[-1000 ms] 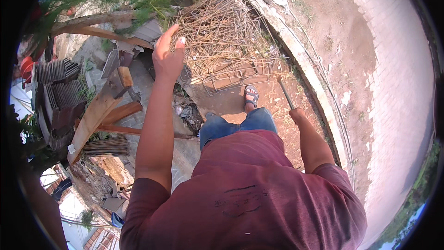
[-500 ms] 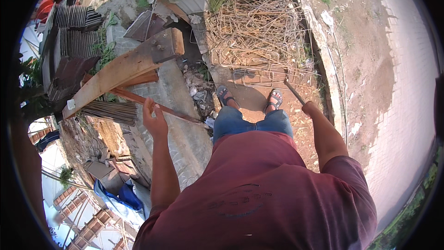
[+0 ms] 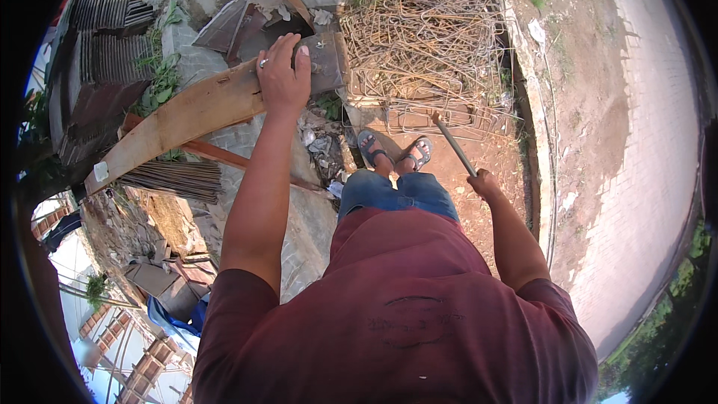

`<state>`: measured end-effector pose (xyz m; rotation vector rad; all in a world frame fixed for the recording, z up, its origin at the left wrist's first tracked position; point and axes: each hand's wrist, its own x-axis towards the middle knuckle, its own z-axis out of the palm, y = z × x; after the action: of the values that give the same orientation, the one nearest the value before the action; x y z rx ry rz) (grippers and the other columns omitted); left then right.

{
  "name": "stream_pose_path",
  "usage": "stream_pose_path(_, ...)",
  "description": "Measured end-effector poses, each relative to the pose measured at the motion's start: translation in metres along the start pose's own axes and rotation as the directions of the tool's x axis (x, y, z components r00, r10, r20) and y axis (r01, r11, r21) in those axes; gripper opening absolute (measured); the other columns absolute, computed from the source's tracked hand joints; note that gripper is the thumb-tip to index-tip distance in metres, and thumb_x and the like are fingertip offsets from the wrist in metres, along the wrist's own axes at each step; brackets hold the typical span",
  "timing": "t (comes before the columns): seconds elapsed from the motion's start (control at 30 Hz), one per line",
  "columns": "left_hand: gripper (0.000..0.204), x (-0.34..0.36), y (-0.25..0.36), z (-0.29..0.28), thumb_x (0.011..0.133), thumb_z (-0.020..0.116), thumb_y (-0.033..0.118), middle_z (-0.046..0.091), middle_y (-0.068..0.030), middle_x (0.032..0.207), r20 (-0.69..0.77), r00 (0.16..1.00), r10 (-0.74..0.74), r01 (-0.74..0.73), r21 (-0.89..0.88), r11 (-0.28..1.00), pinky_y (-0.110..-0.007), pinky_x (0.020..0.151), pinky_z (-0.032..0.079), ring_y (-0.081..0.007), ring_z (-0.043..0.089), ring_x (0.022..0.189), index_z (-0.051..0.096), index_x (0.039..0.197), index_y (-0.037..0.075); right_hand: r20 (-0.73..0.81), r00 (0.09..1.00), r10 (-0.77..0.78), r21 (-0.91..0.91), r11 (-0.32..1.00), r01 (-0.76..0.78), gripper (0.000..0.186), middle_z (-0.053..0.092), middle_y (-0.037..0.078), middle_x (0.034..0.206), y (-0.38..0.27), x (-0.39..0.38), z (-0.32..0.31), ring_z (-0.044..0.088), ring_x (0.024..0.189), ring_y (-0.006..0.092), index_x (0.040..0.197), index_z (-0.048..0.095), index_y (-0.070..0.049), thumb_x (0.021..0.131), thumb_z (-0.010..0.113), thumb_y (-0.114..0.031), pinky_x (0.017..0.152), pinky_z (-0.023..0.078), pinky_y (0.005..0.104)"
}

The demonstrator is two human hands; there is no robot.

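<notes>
My left hand [image 3: 286, 78] is over the far end of a thick wooden plank [image 3: 202, 101], fingers stretched out and a ring on one of them. It seems to rest on the plank, near small metal pegs [image 3: 317, 69] that stand up from a dark plate there. In my right hand [image 3: 485, 182], closed around its lower end, is a grey metal bar [image 3: 456, 147]. The bar slants up and to the left, and its small rusty end piece lies over the near edge of a heap of bent rebar [image 3: 426, 45].
Stacked roof tiles [image 3: 112, 60] and a bundle of thin rods [image 3: 172, 179] are at the left. A reddish wooden beam [image 3: 213, 152] passes under the plank. Rubble [image 3: 321, 153] lies left of my feet. A low concrete edge [image 3: 535, 105] borders the rebar heap on the right.
My left hand has moved up and right onto the plank's far end. My right hand and the bar have shifted slightly left. My feet have turned and the whole view has shifted.
</notes>
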<state>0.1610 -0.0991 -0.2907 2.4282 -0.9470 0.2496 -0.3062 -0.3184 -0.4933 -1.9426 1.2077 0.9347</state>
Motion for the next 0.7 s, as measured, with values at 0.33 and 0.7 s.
stream_pose_path(0.33, 0.028, 0.007, -0.002, -0.006, 0.090, 0.051, 0.023, 0.062, -0.0104, 0.112, 0.024, 0.999, 0.021, -0.022, 0.034, 0.999, -0.048, 0.101, 0.032, -0.0290, 0.055, 0.108, 0.060, 0.112, 0.009, 0.225, 0.963, 0.151, 0.139, 0.973, -0.185, 0.031, 0.065, 0.020, 0.073, -0.025, 0.006, 0.007, 0.066, 0.060, 0.0298, 0.096, 0.065, 0.003, 0.077, 0.051, -0.016, 0.055, 0.053, 0.0409)
stream_pose_path(0.7, 0.028, 0.010, 0.009, -0.005, 0.091, 0.047, 0.022, 0.062, -0.0132, 0.110, 0.033, 0.999, 0.034, -0.036, 0.046, 0.998, -0.046, 0.098, 0.035, -0.0315, 0.056, 0.105, 0.060, 0.111, 0.007, 0.086, 0.957, 0.278, 0.052, 0.958, -0.283, 0.034, 0.063, 0.016, 0.068, 0.080, 0.039, -0.011, 0.063, 0.055, 0.0256, 0.103, 0.063, 0.006, 0.085, 0.048, -0.018, 0.048, 0.050, 0.0386)
